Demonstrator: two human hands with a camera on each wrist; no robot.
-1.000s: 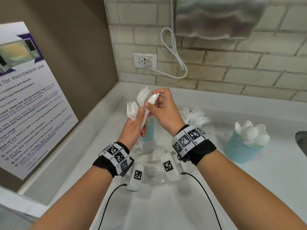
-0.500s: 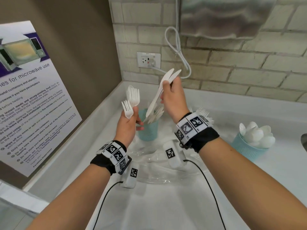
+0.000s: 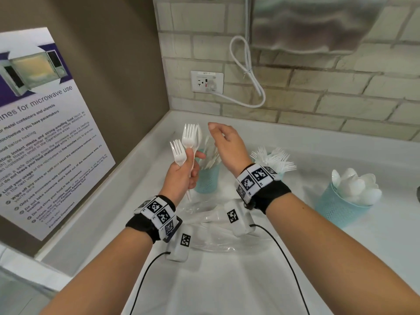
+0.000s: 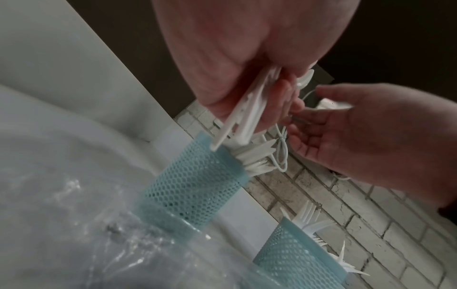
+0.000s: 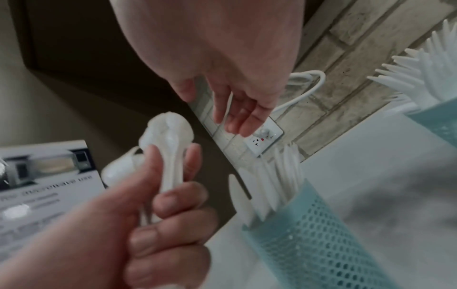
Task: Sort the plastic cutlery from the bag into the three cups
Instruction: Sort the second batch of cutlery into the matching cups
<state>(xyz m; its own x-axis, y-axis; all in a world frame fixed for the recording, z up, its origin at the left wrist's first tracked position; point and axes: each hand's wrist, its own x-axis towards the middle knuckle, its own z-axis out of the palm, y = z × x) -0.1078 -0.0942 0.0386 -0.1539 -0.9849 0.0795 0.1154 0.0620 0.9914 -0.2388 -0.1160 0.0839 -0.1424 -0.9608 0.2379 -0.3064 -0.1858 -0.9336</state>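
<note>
The left hand grips a bunch of forks upright for sorting; the right hand, fingers relaxed and empty, hovers above the knife cup at the counter's far left.

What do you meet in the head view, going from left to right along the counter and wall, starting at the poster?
Microwave poster → forks in the left hand → knife cup → fork cup → spoon cup.
</note>
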